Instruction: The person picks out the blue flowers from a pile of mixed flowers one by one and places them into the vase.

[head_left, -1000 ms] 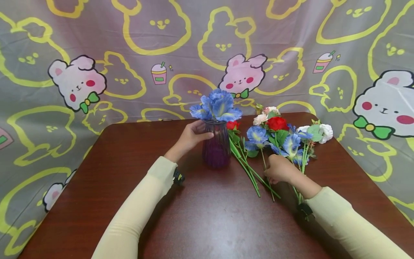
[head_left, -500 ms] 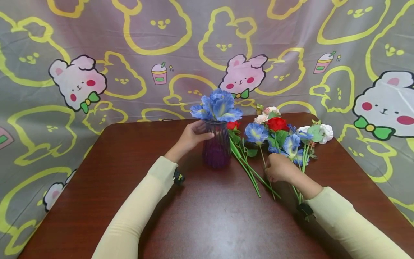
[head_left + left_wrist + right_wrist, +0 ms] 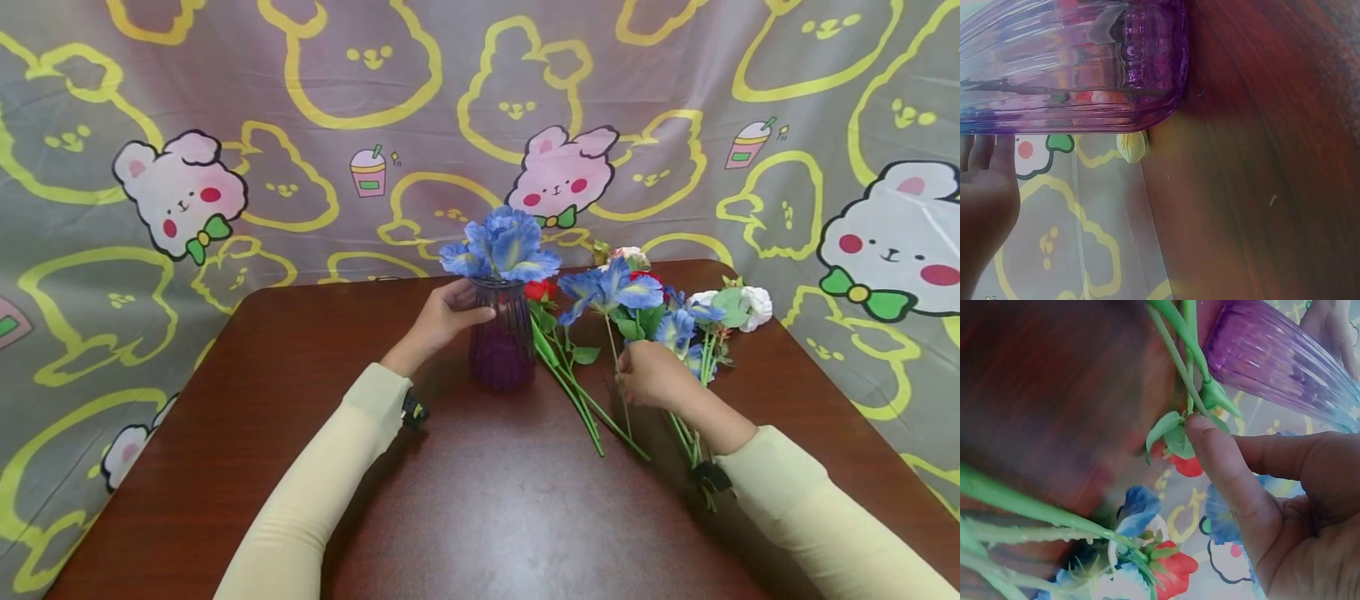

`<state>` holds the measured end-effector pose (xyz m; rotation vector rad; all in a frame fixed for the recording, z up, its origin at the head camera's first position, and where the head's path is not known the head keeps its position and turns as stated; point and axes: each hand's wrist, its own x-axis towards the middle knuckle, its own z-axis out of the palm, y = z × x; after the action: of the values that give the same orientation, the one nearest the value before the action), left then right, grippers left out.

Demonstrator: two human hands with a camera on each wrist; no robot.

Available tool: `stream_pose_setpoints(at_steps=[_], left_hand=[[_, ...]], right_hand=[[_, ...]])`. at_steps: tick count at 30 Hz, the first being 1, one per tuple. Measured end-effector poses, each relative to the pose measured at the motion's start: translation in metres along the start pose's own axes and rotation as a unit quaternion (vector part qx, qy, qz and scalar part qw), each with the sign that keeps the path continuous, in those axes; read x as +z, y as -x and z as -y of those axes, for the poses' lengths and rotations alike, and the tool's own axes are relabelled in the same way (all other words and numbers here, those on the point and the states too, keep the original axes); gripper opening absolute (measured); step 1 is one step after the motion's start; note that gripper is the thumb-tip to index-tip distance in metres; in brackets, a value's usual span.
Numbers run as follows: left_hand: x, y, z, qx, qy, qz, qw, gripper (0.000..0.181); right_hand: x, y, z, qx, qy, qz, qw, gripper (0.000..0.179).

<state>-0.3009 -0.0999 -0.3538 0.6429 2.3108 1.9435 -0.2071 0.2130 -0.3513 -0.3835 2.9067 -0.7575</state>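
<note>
The left hand (image 3: 450,315) grips the upper part of a ribbed purple glass vase (image 3: 502,350), thumb laid across the front just under the rim and fingers round the far side. The vase stands upright on the dark reddish-brown desk (image 3: 480,508), a blue iris bloom (image 3: 506,246) spreading above its mouth. To the right of the vase, the right hand (image 3: 654,379) pinches a thin stem (image 3: 611,332) between thumb and fingers; at the top of that stem a blue artificial iris (image 3: 611,287) leans outward, well apart from the vase, and its lower end runs down below the hand. Between vase and right hand lies a red rose (image 3: 540,290) with long green stems (image 3: 577,402) slanting toward the front, a leaf (image 3: 585,355) beside them. Beyond and beside the right hand are more flowers: pale pink blossoms (image 3: 628,256), a red bloom mostly hidden behind the held iris, another blue iris (image 3: 677,329) and a white flower (image 3: 753,308) near the desk's right edge. Pale yellow sleeves (image 3: 300,492) cover both arms, and a grey cloth (image 3: 427,75) printed with yellow outlines and rabbit faces hangs behind.
</note>
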Motion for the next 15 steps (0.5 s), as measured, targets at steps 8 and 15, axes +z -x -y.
stream_pose_setpoints(at_steps=[8, 15], left_hand=[[-0.001, -0.001, 0.002, 0.005, 0.008, 0.004, 0.9999, 0.062], [-0.002, -0.001, 0.002, 0.022, 0.017, 0.023, 0.9994, 0.059]], right_hand=[[-0.009, -0.004, 0.002, -0.006, -0.005, -0.033, 0.9994, 0.017], [-0.020, -0.006, 0.007, -0.021, 0.005, -0.091, 0.9956, 0.009]])
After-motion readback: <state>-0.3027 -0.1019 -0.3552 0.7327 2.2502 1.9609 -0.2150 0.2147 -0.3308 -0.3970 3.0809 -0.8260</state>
